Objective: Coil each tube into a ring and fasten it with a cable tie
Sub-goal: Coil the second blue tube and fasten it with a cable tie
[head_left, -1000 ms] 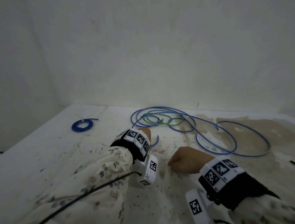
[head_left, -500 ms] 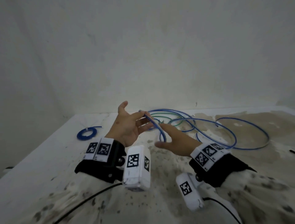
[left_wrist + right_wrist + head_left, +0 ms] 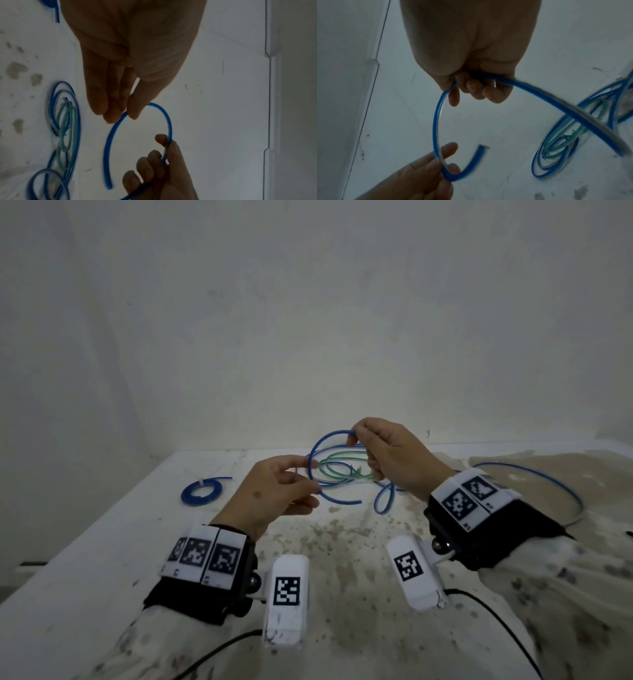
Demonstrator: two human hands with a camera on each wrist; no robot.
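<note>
Two hands hold one blue tube (image 3: pixel 313 451): the left hand (image 3: pixel 274 496) pinches its curve, the right hand (image 3: pixel 394 458) grips farther along; the free end (image 3: pixel 358 502) curls below the left pinch.

Head view looks down over the table (image 3: pixel 102 542); both wrist views, close, share the blue tube (image 3: pixel 169 121).

White table (image 3: pixel 102 559) against a white wall, surface speckled with dark spots, large brownish stain (image 3: pixel 534 470) over its far right part. Finished blue coil (image 3: pixel 201 492) with white cable tie (image 3: pixel 202 483) lay flat at far left. Loose blue tube (image 3: pixel 568 491) sprawled across the middle and right in wide loops, green tube (image 3: pixel 339 463) coiled loosely among them.
</note>
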